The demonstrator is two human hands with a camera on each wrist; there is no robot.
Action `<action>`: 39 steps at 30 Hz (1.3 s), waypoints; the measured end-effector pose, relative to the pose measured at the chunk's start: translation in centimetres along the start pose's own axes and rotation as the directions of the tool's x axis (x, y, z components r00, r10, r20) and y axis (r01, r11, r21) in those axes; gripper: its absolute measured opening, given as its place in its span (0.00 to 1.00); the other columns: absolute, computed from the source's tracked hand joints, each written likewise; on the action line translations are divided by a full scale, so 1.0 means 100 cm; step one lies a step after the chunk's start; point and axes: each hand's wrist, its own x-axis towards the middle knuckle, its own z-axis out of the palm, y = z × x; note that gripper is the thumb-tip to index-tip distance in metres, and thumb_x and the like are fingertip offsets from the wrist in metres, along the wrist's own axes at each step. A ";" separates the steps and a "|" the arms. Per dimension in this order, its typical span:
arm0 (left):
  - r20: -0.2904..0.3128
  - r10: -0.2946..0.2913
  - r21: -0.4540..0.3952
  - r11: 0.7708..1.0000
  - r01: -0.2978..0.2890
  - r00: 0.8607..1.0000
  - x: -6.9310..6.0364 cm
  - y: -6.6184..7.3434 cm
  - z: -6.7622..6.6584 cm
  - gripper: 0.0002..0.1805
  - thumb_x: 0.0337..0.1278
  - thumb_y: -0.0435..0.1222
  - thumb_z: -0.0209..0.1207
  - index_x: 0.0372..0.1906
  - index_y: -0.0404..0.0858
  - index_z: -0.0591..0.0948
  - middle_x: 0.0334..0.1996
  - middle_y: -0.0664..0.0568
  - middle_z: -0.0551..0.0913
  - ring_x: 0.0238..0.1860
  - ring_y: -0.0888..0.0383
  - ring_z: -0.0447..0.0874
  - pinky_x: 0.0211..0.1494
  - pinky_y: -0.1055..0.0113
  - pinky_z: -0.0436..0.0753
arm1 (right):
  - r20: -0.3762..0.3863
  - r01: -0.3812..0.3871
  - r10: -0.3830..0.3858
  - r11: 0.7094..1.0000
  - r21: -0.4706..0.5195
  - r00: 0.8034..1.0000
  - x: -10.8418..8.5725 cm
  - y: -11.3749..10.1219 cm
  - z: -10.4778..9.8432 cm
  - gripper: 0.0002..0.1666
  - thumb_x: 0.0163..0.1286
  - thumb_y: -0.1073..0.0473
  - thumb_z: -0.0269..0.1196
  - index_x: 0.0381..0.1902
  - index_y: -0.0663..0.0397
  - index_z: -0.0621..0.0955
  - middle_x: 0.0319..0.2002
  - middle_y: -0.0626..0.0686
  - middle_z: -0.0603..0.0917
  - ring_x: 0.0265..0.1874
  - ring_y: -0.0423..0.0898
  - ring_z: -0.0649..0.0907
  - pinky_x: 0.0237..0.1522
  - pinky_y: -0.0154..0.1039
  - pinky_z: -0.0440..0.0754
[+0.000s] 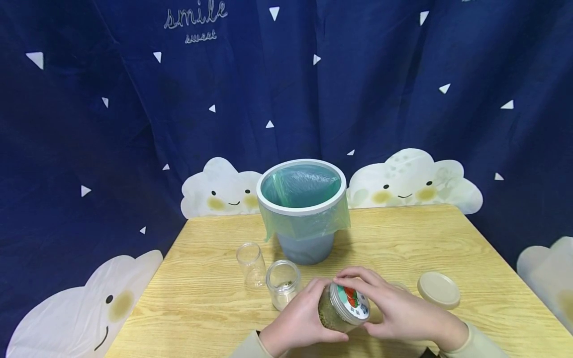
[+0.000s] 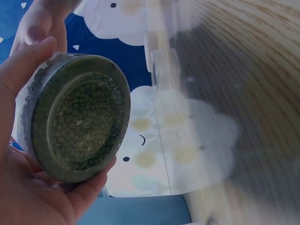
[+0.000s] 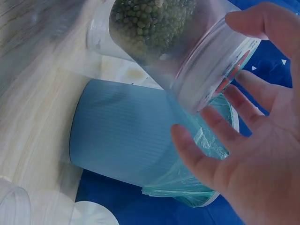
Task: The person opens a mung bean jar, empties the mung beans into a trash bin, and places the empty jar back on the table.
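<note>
A clear jar of green beans [image 2: 86, 124] is tilted above the table's front, its base toward the left wrist camera. My left hand [image 1: 301, 316] grips the jar round its side, with the thumb near the bottom in the head view. The jar's lid [image 1: 353, 301] has a clear ribbed rim and a label with a red picture. Over it, my right hand [image 1: 398, 311] holds the rim between thumb and fingers. The fingers [image 3: 218, 129] are spread along the lid's edge in the right wrist view. The lid sits on the jar.
Left of my hands stand an open clear jar [image 1: 283, 278] with a little inside and a taller clear container [image 1: 251, 263]. Behind is a blue bin [image 1: 309, 248] with a green bag [image 1: 309, 223]. A beige lid [image 1: 438, 290] lies at the right on the wooden table [image 1: 192, 298].
</note>
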 end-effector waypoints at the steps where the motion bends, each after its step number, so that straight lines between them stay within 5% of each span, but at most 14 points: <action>1: 0.001 -0.001 -0.004 1.000 0.001 1.000 0.000 0.000 0.000 0.51 0.42 0.56 0.80 0.72 0.49 0.66 0.62 0.60 0.74 0.59 0.67 0.76 0.59 0.70 0.81 | 0.009 -0.004 0.004 1.000 0.009 1.000 0.000 0.000 0.000 0.58 0.50 0.64 0.77 0.78 0.39 0.65 0.73 0.44 0.66 0.65 0.41 0.75 0.55 0.37 0.84; 7: 0.001 -0.007 -0.008 1.000 0.007 1.000 0.000 0.000 0.000 0.52 0.42 0.56 0.80 0.72 0.50 0.66 0.63 0.61 0.74 0.60 0.67 0.75 0.61 0.69 0.81 | 0.027 -0.031 0.031 0.999 0.025 0.999 -0.001 -0.001 -0.001 0.58 0.53 0.60 0.79 0.79 0.37 0.64 0.74 0.46 0.65 0.65 0.43 0.76 0.54 0.38 0.84; 14: -0.012 -0.014 0.011 1.000 0.015 1.000 0.000 0.000 0.000 0.52 0.41 0.56 0.80 0.72 0.48 0.66 0.62 0.61 0.75 0.60 0.67 0.75 0.61 0.68 0.81 | -0.056 -0.069 0.068 0.998 -0.008 0.996 0.000 -0.002 0.001 0.49 0.61 0.42 0.75 0.77 0.36 0.66 0.73 0.42 0.67 0.67 0.42 0.75 0.58 0.41 0.83; 25: -0.024 -0.026 0.017 1.000 0.026 0.999 -0.001 0.000 -0.001 0.52 0.39 0.54 0.81 0.70 0.48 0.68 0.61 0.61 0.76 0.59 0.67 0.76 0.60 0.68 0.81 | -0.092 -0.287 0.282 0.957 -0.043 0.955 0.005 -0.010 0.004 0.41 0.63 0.28 0.67 0.68 0.37 0.73 0.58 0.36 0.75 0.49 0.36 0.80 0.45 0.39 0.85; 31: -0.025 -0.016 0.024 1.000 0.016 1.000 -0.001 0.000 -0.001 0.52 0.39 0.54 0.81 0.70 0.48 0.68 0.61 0.61 0.76 0.59 0.67 0.76 0.61 0.68 0.81 | -0.091 -0.331 0.326 0.943 -0.046 0.941 0.005 -0.010 0.009 0.45 0.59 0.26 0.69 0.67 0.40 0.75 0.54 0.32 0.74 0.45 0.31 0.78 0.41 0.35 0.82; 39: -0.027 0.014 0.045 0.999 -0.013 1.000 -0.001 -0.001 0.000 0.52 0.39 0.54 0.81 0.70 0.48 0.68 0.61 0.61 0.76 0.59 0.67 0.76 0.61 0.69 0.81 | -0.059 -0.319 0.316 0.947 -0.046 0.947 0.005 -0.010 0.009 0.45 0.61 0.27 0.69 0.70 0.40 0.73 0.56 0.33 0.74 0.47 0.31 0.79 0.43 0.35 0.83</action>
